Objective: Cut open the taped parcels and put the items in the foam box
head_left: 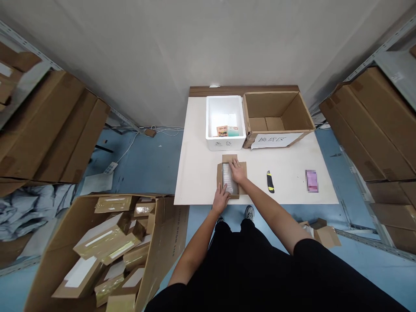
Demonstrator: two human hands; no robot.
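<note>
Where the pale table (195, 173) runs out, just below frame centre, a small open carton (219, 174) sits near the edge, whitish wrapped item (228, 178) inside. Left hand (221, 197) at its lower-left side, fingers bent; right hand (238, 171) over its upper right, fingers extended. Cannot tell whether either grips contents or cardboard. Risk: a pull catching a flap could drag the carton off the edge. Knife (270, 182) right of centre; a sweeping forearm might knock it.
</note>
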